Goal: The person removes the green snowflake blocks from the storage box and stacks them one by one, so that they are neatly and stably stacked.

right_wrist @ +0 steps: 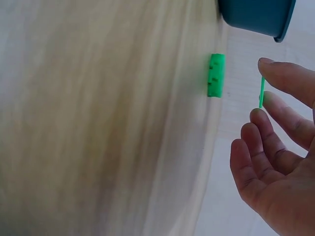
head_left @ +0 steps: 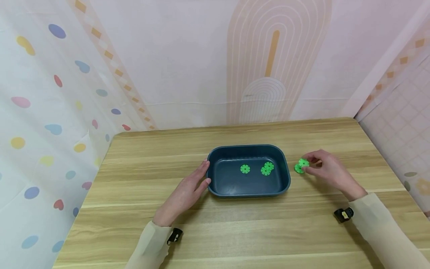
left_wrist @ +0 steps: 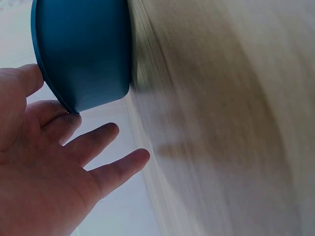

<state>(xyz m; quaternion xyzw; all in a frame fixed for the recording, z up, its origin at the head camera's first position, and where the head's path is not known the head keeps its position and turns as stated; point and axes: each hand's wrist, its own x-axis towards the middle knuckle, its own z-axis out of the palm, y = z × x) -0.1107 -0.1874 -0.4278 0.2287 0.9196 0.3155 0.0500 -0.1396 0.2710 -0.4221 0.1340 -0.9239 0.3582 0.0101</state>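
Note:
My right hand (head_left: 327, 168) pinches a green notched interlocking disc (right_wrist: 262, 92) between thumb and fingertips, above the table and right of the basin. Below it, a small stack of the same green discs (right_wrist: 215, 76) lies on the table. The dark blue basin (head_left: 248, 195) has rounded corners and stands upright. Inside it, one green disc (head_left: 245, 169) lies near the middle and two overlapping discs (head_left: 265, 171) lie toward the right. My left hand (head_left: 184, 192) touches the basin's left rim with thumb and fingertips, its other fingers extended in the left wrist view.
The wood-grain table (head_left: 151, 168) runs under both arms. Its back edge meets a patterned curtain (head_left: 188, 67), with more curtain at the left and right sides. A black strap device (head_left: 344, 215) sits at each wrist.

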